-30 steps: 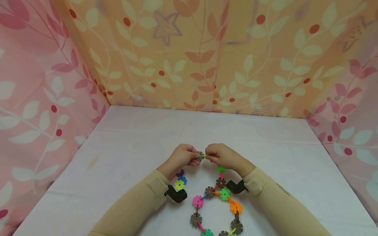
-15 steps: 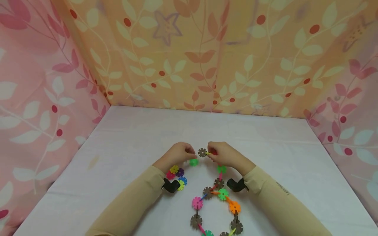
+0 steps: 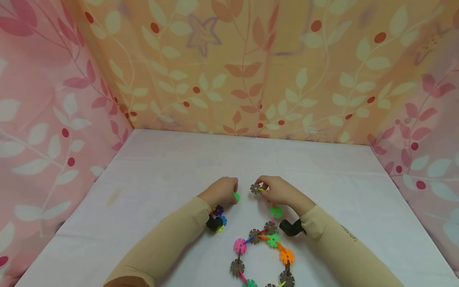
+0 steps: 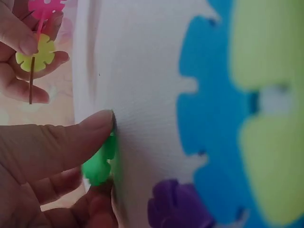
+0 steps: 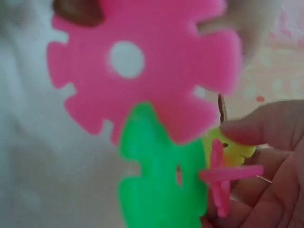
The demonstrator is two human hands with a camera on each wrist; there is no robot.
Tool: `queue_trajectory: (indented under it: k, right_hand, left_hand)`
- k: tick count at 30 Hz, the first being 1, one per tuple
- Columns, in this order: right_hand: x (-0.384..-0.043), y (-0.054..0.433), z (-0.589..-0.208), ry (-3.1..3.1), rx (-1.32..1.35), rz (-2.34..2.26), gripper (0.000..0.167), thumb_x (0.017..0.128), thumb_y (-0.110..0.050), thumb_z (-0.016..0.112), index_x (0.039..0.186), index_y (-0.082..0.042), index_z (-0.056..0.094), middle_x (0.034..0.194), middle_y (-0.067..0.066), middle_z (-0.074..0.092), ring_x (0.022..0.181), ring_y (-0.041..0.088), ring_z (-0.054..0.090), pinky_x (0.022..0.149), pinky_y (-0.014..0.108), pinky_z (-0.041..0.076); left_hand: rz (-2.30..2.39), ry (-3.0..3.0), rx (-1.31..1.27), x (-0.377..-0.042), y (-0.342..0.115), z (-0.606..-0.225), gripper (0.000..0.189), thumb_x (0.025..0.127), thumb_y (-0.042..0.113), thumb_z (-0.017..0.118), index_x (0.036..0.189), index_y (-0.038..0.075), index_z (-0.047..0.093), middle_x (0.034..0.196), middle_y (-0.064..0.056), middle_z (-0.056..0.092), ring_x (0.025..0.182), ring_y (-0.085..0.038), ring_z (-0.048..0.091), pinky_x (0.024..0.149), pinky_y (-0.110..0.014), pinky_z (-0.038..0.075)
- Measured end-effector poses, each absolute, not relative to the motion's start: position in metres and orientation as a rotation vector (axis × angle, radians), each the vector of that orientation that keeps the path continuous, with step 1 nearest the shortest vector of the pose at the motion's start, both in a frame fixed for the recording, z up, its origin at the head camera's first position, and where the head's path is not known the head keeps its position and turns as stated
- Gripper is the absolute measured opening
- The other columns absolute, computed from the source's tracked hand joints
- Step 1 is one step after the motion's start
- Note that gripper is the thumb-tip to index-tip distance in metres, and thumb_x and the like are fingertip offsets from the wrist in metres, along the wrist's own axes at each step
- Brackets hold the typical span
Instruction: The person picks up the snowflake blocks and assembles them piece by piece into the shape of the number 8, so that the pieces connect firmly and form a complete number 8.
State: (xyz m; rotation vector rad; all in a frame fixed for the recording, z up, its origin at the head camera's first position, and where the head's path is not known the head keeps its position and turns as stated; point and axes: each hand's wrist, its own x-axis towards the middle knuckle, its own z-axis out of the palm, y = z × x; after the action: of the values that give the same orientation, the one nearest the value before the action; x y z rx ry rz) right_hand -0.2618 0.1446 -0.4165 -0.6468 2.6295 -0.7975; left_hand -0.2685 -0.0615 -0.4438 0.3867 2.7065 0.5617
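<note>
My left hand (image 3: pixel 221 190) pinches a green notched plastic disc (image 4: pixel 97 167) between thumb and fingers, just above the table. My right hand (image 3: pixel 279 189) grips a yellow notched disc (image 4: pixel 43 53), one link of a chain of interlocking flower discs. A brown disc (image 3: pixel 252 189) slots into that yellow one and points toward my left hand. From the right hand the chain runs down past a pink disc and a green disc (image 3: pixel 276 211) to a joined ring with a pink disc (image 3: pixel 238 246) and an orange disc (image 3: pixel 286 256). The ring's lower part lies outside the head view.
Loose discs lie under the left wrist: a purple disc (image 3: pixel 218 211), a blue disc (image 3: pixel 224 220) and a yellow disc (image 3: pixel 220 229), partly hidden by the black wrist camera (image 3: pixel 214 223). A white cloth covers the table (image 3: pixel 172 159). Patterned curtains (image 3: pixel 244 79) stand behind and at both sides.
My left hand let go of the brown disc and picked up the green disc from the table. My right hand has shifted slightly right, carrying the chain's end along.
</note>
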Motion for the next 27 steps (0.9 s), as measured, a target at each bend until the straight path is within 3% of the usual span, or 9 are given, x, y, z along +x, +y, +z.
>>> queue_trajectory:
  k: [4, 8, 15, 21, 27]
  right_hand:
    - [-0.265, 0.149, -0.418, 2.579, -0.616, -0.875, 0.022, 0.088, -0.016, 0.056, 0.11, -0.012, 0.059, 0.084, 0.004, 0.059, 0.062, 0.015, 0.055, 0.057, 0.029, 0.043]
    - [-0.267, 0.15, -0.42, 2.538, -0.588, -0.978, 0.015, 0.093, -0.024, 0.053, 0.099, -0.013, 0.063, 0.084, 0.001, 0.062, 0.074, 0.017, 0.055, 0.065, 0.031, 0.043]
    - [-0.27, 0.145, -0.422, 2.54, -0.502, -1.09, 0.019, 0.092, -0.015, 0.051, 0.078, -0.009, 0.061, 0.078, 0.001, 0.062, 0.064, 0.016, 0.048, 0.058, 0.029, 0.04]
    - [-0.269, 0.142, -0.422, 2.399, -0.402, -1.305, 0.021, 0.092, -0.01, 0.05, 0.077, 0.0, 0.06, 0.081, 0.007, 0.064, 0.073, 0.021, 0.059, 0.062, 0.032, 0.052]
    - [-0.268, 0.141, -0.422, 2.304, -0.355, -1.432, 0.021, 0.092, -0.008, 0.051, 0.077, 0.004, 0.059, 0.086, 0.011, 0.065, 0.079, 0.03, 0.065, 0.065, 0.037, 0.054]
  left_hand:
    - [0.671, 2.757, 0.416, -0.266, -0.062, -0.439, 0.017, 0.074, 0.014, 0.072, 0.081, 0.014, 0.057, 0.073, 0.003, 0.056, 0.068, -0.014, 0.05, 0.061, -0.027, 0.042]
    - [0.76, 2.869, 0.551, -0.262, -0.059, -0.432, 0.007, 0.081, 0.018, 0.067, 0.074, 0.016, 0.065, 0.069, 0.008, 0.058, 0.065, -0.01, 0.049, 0.062, -0.025, 0.043]
    - [0.759, 2.982, 0.679, -0.251, -0.053, -0.427, 0.009, 0.081, 0.015, 0.062, 0.08, 0.015, 0.071, 0.066, 0.01, 0.057, 0.059, -0.006, 0.047, 0.057, -0.02, 0.04]
    - [0.714, 3.065, 0.766, -0.243, -0.049, -0.426, 0.012, 0.081, 0.015, 0.062, 0.079, 0.016, 0.074, 0.068, 0.008, 0.061, 0.058, -0.003, 0.046, 0.057, -0.017, 0.041]
    - [0.696, 3.127, 0.79, -0.24, -0.046, -0.427, 0.013, 0.082, 0.016, 0.062, 0.072, 0.016, 0.07, 0.063, 0.008, 0.054, 0.057, -0.004, 0.045, 0.054, -0.017, 0.039]
